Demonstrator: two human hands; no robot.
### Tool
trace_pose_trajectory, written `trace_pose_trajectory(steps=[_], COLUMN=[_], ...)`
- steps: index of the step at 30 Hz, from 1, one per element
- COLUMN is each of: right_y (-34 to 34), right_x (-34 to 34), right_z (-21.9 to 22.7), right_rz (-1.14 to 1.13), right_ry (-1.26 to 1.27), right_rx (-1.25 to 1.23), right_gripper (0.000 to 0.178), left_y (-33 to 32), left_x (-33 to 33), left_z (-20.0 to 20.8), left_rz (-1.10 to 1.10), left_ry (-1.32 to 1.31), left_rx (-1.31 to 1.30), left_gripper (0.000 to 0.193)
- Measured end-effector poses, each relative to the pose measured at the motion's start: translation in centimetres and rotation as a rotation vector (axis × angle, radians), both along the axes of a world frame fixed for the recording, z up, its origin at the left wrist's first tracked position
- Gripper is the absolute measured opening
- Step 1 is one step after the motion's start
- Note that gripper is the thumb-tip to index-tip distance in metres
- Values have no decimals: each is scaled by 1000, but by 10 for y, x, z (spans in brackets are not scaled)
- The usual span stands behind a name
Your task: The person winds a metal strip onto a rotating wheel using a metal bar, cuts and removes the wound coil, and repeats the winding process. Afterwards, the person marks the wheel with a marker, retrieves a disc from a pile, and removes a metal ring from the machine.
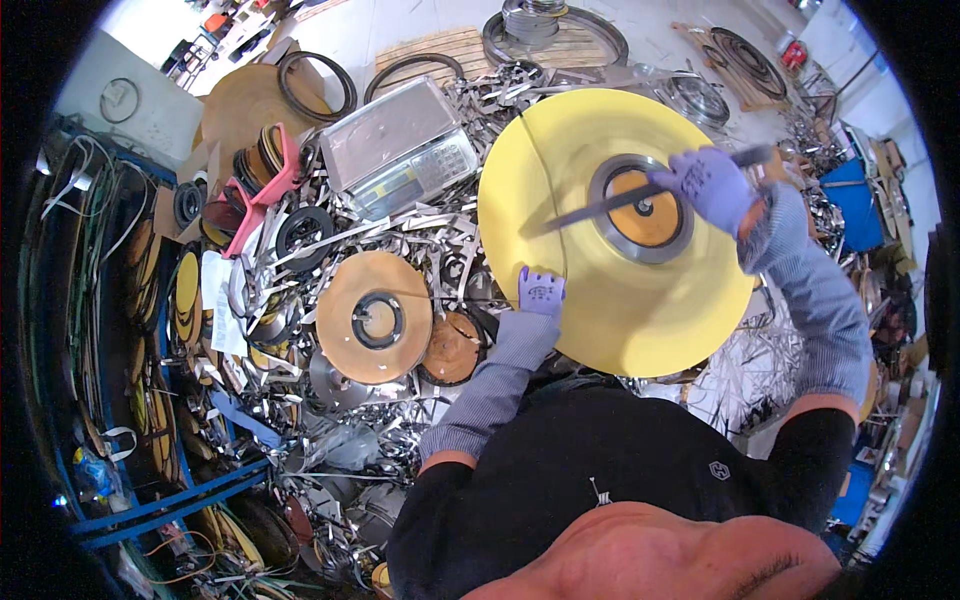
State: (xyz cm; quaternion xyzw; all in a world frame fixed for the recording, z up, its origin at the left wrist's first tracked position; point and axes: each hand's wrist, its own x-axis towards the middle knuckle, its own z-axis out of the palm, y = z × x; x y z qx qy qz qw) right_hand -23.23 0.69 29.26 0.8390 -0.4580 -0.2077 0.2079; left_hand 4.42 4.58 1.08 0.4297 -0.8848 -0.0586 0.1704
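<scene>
A large yellow disc (pixel 620 330) lies in front of me with a grey metal ring (pixel 648 247) and an orange core (pixel 655 225) at its centre. My right hand (pixel 708 185), in a lilac glove, is closed on a dark flat bar (pixel 600 210) that reaches across the disc; bar and hand are smeared by motion. At the disc's near left edge my gloved left hand (pixel 541 291) is closed round a thin dark strip (pixel 470 298). This strip runs left to a smaller tan disc (pixel 400 345) with a black ring (pixel 358 320) at its middle.
Tangled metal strips (pixel 440 235) cover the surface around the discs. A clear plastic box (pixel 390 135) stands at the back left, near a pink holder (pixel 262 200). A round wooden block (pixel 455 345) sits beside the tan disc. A blue bin (pixel 850 205) is at the right, racks with blue bars (pixel 180 500) at the left.
</scene>
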Motion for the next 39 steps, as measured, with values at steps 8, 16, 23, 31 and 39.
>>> trace_pose_trajectory(steps=[8, 16, 23, 31, 39], right_y=[-109, -51, 40, 56, 3], right_x=[-104, -195, -148, -35, 73], right_z=[2, 10, 41, 63, 84], right_rz=[-176, -425, -409, 16, -203], right_ry=[43, 403, 254, 177, 383], right_rx=[-128, -40, 19, 126, 232], right_gripper=[18, 13, 18, 12, 8], left_y=[-14, -47, -89, -71, 27], left_x=[-2, 15, 27, 21, -9], left_z=[-19, -27, -20, -17, -14], left_rz=[305, 429, 322, 279, 115], left_ry=[44, 68, 35, -34, 121], left_rx=[-138, -242, -136, -169, 101], left_gripper=[15, 36, 51, 57, 59])
